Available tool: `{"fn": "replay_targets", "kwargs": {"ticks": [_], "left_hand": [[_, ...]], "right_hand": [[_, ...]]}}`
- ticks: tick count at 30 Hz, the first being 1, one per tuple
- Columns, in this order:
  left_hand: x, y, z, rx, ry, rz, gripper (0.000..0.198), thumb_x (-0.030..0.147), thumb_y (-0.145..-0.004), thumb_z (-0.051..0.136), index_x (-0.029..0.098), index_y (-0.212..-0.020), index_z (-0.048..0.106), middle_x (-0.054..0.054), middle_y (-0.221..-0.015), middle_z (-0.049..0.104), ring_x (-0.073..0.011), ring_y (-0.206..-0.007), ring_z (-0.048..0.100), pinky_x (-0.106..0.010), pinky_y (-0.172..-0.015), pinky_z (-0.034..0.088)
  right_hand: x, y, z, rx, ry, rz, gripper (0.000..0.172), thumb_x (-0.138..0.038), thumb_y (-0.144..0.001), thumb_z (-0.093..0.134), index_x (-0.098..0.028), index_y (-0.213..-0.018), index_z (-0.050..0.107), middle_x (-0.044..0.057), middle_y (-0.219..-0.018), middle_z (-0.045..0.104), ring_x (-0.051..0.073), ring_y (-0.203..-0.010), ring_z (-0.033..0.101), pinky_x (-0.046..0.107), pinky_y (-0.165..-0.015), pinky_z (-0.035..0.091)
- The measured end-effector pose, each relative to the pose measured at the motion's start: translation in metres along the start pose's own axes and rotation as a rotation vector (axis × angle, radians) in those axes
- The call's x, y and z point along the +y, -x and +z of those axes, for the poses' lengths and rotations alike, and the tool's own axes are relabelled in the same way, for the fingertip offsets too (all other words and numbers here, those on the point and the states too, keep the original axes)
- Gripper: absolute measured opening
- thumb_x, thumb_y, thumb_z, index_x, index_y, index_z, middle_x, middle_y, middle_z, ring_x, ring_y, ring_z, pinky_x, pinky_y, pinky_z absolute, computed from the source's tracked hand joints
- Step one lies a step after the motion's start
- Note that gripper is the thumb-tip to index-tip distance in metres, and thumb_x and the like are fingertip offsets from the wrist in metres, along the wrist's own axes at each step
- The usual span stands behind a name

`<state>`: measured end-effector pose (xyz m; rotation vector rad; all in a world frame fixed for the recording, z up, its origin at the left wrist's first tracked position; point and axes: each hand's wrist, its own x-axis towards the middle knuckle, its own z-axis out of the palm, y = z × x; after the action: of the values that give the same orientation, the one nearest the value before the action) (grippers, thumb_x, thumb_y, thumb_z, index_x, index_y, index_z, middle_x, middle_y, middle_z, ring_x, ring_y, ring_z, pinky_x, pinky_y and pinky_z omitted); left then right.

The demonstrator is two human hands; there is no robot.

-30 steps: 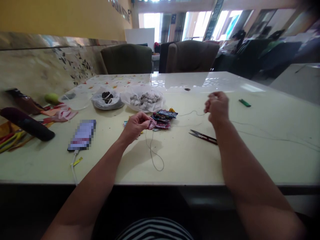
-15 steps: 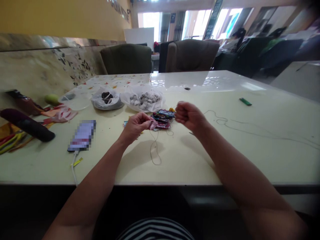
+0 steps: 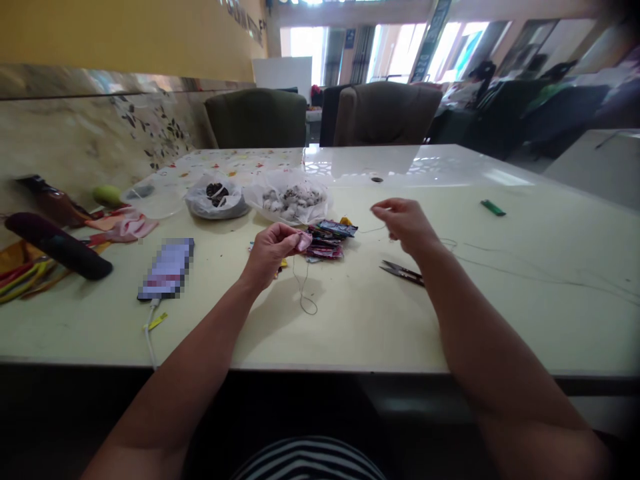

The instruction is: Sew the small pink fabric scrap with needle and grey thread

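Note:
Pinched between the thumb and fingers of my left hand (image 3: 273,250) is a small pink piece of cloth (image 3: 303,241). A dark thread (image 3: 302,293) hangs from it in a loop onto the table. My right hand (image 3: 403,223) is raised to the right, its thumb and forefinger pressed together. Thread runs up to its fingers; whether a needle is in the pinch is too small to tell. Under the right wrist lie dark thread snips (image 3: 400,272). A stack of colourful flat fabric pieces (image 3: 327,239) lies between the hands, just beyond the left fingertips.
Behind the stack stand a plastic bag of whitish lumps (image 3: 293,199) and a bag of dark pieces (image 3: 217,197). A phone (image 3: 167,270) on a cable lies left, near a dark cylinder (image 3: 57,245) and cloth scraps (image 3: 130,225). A green object (image 3: 493,207) lies right; chairs (image 3: 257,119) stand beyond.
My right hand has moved right and away from the stack, its fist loosening into a pinch. The snips have come into view beneath it. The hanging thread loop has become shorter.

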<state>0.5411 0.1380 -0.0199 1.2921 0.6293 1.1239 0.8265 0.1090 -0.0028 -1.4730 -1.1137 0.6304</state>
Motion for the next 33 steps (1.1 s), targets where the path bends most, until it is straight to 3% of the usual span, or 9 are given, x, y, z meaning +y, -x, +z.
{"fn": "replay_targets", "kwargs": {"ticks": [5,8,13,18,23,25,28,31,33], "left_hand": [[-0.001,0.001,0.001,0.031,-0.003,0.078,0.026,0.032,-0.072,0.083,0.014,-0.080,0.067,-0.005,-0.081,0.074,-0.0150,-0.078,0.069,-0.032,-0.080,0.057],[-0.002,0.001,0.001,0.061,-0.034,0.143,0.023,0.031,-0.074,0.081,0.015,-0.080,0.066,-0.006,-0.086,0.074,-0.0146,-0.078,0.069,-0.030,-0.078,0.057],[-0.005,-0.004,-0.001,0.139,-0.036,0.169,0.019,0.028,-0.074,0.079,0.014,-0.078,0.066,-0.005,-0.083,0.073,-0.0125,-0.073,0.067,-0.030,-0.078,0.057],[-0.009,-0.005,-0.002,0.126,-0.005,0.157,0.021,0.029,-0.074,0.079,0.014,-0.080,0.066,-0.004,-0.079,0.073,-0.0133,-0.075,0.068,-0.032,-0.081,0.058],[-0.007,-0.007,-0.005,0.133,0.067,0.109,0.025,0.030,-0.069,0.083,0.014,-0.077,0.066,-0.004,-0.077,0.072,-0.0127,-0.074,0.067,-0.031,-0.079,0.058],[-0.005,-0.008,-0.008,0.156,0.090,0.090,0.025,0.030,-0.068,0.083,0.014,-0.077,0.066,-0.004,-0.079,0.072,-0.0137,-0.078,0.068,-0.031,-0.080,0.058],[-0.003,-0.011,-0.014,0.203,0.104,0.075,0.026,0.031,-0.068,0.083,0.014,-0.078,0.066,-0.004,-0.082,0.072,-0.0136,-0.082,0.068,-0.030,-0.081,0.059],[-0.002,-0.014,-0.020,0.221,0.118,0.070,0.027,0.030,-0.068,0.084,0.013,-0.078,0.065,-0.004,-0.082,0.072,-0.0120,-0.080,0.068,-0.030,-0.083,0.059],[-0.001,-0.015,-0.022,0.220,0.125,0.066,0.027,0.030,-0.067,0.084,0.013,-0.078,0.065,-0.004,-0.081,0.072,-0.0114,-0.079,0.068,-0.030,-0.083,0.059]], "right_hand": [[-0.020,0.050,0.068,-0.617,-0.294,0.143,0.039,-0.042,-0.074,0.080,-0.015,-0.100,0.072,-0.008,-0.054,0.042,0.005,-0.044,0.028,0.021,-0.038,0.020],[-0.023,0.070,0.085,-0.757,-0.435,0.225,0.032,-0.044,-0.076,0.080,-0.017,-0.082,0.063,-0.011,-0.052,0.031,0.005,-0.045,0.021,0.020,-0.040,0.019],[-0.039,0.081,0.073,-0.862,-0.387,0.032,0.035,-0.043,-0.086,0.071,-0.018,-0.069,0.052,-0.008,-0.054,0.033,0.006,-0.047,0.025,0.021,-0.044,0.021],[-0.056,0.085,0.065,-1.138,0.216,-0.332,0.027,-0.035,-0.090,0.067,-0.013,-0.074,0.066,-0.002,-0.064,0.055,0.008,-0.059,0.043,0.023,-0.056,0.034],[-0.061,0.065,0.035,-1.463,0.232,-0.193,0.030,-0.041,-0.090,0.070,-0.012,-0.088,0.076,0.002,-0.076,0.068,0.009,-0.065,0.055,0.023,-0.062,0.043],[-0.060,0.052,0.009,-1.239,0.088,-0.175,0.028,-0.041,-0.091,0.070,-0.014,-0.089,0.077,0.000,-0.065,0.062,0.007,-0.054,0.048,0.023,-0.054,0.039],[-0.057,0.031,-0.036,-0.501,-0.275,-0.143,0.021,-0.033,-0.096,0.065,-0.019,-0.085,0.075,-0.006,-0.047,0.040,0.006,-0.042,0.034,0.026,-0.045,0.033],[-0.048,0.015,-0.082,0.239,-0.513,0.003,0.047,-0.017,-0.106,0.043,-0.024,-0.066,0.066,-0.008,-0.041,0.024,0.006,-0.037,0.022,0.025,-0.048,0.043],[-0.036,0.011,-0.113,0.524,-0.608,0.083,0.056,-0.007,-0.105,0.036,-0.024,-0.060,0.064,-0.008,-0.042,0.023,0.004,-0.037,0.021,0.023,-0.064,0.054]]}}
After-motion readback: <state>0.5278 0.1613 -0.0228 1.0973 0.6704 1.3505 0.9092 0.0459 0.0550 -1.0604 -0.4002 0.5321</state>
